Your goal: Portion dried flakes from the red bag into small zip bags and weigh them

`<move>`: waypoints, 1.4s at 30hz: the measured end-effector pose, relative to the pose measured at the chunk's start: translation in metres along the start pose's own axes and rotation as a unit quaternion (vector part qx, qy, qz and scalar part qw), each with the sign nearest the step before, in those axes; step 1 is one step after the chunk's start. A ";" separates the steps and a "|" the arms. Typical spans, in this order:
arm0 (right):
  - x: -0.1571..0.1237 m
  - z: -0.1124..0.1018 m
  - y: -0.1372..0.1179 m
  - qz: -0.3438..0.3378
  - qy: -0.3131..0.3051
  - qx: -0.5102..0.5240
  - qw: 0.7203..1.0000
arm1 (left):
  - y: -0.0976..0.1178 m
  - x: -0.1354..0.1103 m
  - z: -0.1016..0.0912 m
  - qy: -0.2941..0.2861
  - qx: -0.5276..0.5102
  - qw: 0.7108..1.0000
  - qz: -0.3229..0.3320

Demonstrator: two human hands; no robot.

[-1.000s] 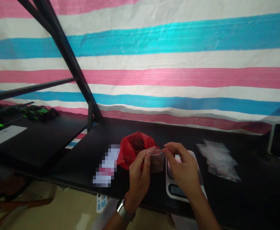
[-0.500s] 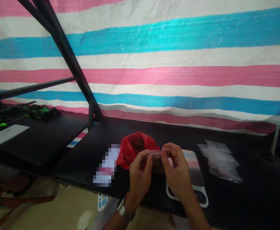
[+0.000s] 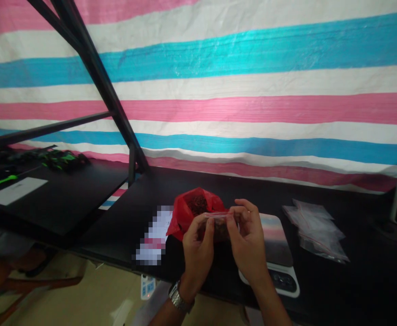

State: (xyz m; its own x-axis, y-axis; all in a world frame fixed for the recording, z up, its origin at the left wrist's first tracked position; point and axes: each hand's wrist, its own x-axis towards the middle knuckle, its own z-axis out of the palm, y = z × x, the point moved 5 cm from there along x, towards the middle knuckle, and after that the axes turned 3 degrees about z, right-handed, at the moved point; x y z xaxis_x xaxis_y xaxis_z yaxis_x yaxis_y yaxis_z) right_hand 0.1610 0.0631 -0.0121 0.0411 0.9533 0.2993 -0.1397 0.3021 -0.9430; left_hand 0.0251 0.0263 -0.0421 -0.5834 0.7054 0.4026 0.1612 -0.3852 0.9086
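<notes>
Between my two hands is a small clear zip bag (image 3: 221, 226) with a red line along its top and brownish contents inside. My left hand (image 3: 198, 242) pinches the bag's top edge near its left end. The fingers of my right hand (image 3: 249, 240) are closed on the same edge near the right end. Just behind the bag stands an open red plastic bag (image 3: 181, 213) filled with small dark brown pieces. A kitchen scale (image 3: 276, 244) with a metal plate lies at the right, partly covered by my right hand.
Several flat clear zip bags (image 3: 317, 231) lie in a loose pile right of the scale. A blurred-out paper (image 3: 154, 235) is left of the red bag. A black metal frame (image 3: 106, 90) rises at the left, and a striped sheet (image 3: 253, 108) hangs behind the black table (image 3: 117, 231).
My hands have come slightly closer together along the zip bag's top edge, and more of the bag's brownish contents shows. The whole view has shifted a little.
</notes>
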 end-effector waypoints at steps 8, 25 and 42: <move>0.000 0.003 0.004 0.019 -0.009 0.022 1.000 | 0.003 0.003 -0.001 0.007 -0.011 1.000 0.021; 0.000 -0.002 -0.003 -0.019 0.026 0.024 0.999 | 0.009 0.000 0.007 -0.021 -0.024 0.999 0.038; -0.002 -0.002 -0.002 -0.010 -0.010 -0.017 1.000 | 0.009 -0.001 0.013 -0.040 -0.045 0.998 0.031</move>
State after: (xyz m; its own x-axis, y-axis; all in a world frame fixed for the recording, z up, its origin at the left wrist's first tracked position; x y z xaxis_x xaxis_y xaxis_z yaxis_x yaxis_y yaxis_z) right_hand 0.1630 0.0608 -0.0114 0.0234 0.9468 0.3211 -0.1046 0.3217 -0.9410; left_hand 0.0377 0.0296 -0.0325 -0.5087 0.7227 0.4680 0.1207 -0.4783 0.8699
